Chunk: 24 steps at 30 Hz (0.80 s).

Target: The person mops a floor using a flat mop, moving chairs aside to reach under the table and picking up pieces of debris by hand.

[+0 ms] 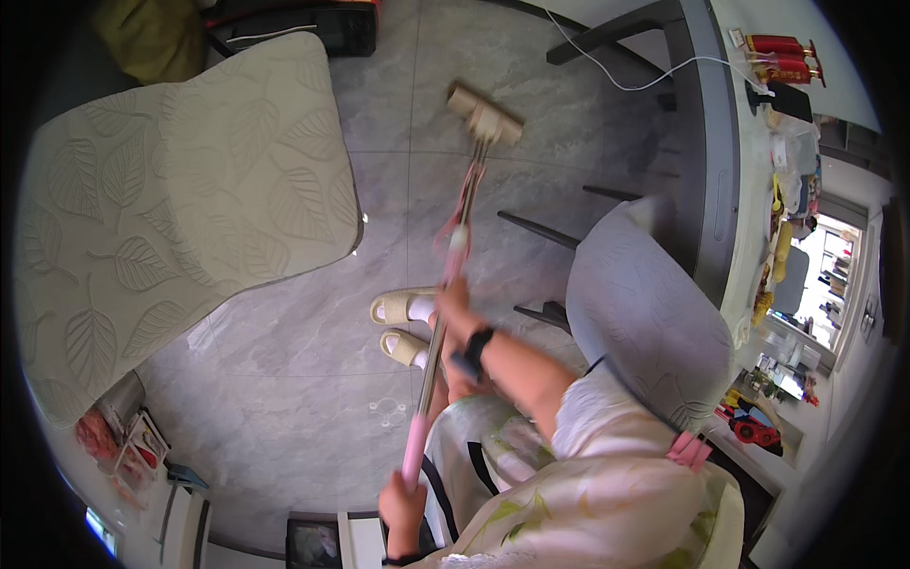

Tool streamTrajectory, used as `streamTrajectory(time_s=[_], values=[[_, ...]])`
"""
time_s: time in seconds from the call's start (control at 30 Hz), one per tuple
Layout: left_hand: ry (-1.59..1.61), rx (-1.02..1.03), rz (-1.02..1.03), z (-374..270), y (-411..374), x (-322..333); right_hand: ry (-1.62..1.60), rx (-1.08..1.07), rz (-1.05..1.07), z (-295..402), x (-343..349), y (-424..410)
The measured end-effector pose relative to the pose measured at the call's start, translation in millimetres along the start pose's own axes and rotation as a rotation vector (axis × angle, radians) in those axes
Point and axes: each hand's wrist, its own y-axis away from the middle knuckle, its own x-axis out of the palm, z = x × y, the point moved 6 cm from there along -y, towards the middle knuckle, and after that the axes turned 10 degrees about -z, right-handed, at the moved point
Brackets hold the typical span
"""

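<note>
A sponge mop (pixel 426 391) with a steel and pink pole runs up the middle of the view. My left hand (pixel 403 505) grips the pink upper end of the pole, near the bottom of the picture. Farther down the pole, my right hand (pixel 453 306) closes around it by a pink sleeve; a dark watch (pixel 473 352) is on that wrist. The mop's beige head (pixel 485 115) is on the grey tiled floor (pixel 284 419) and looks blurred. Beige slippers (pixel 402 346) are on my feet, beside the pole.
A leaf-patterned covered sofa (pixel 263 163) fills the left. A covered chair (pixel 640 306) with dark legs stands at the right, by a grey-sided table (pixel 718 185) holding several items. A white cable (pixel 633 88) hangs from the table. A black case (pixel 306 28) sits at the top.
</note>
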Motion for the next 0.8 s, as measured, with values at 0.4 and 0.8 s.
streamTrajectory(time_s=[0.4,0.8], values=[[0.198,-0.546,0.189,183.8,182.4,-14.6,-0.162,0.608,0.692,-92.2,-0.2,258.5],[0.492,0.039,-0.108,-92.9,-20.8,-12.2,-0.298,0.039,0.367,87.9,23.1,-73.5]])
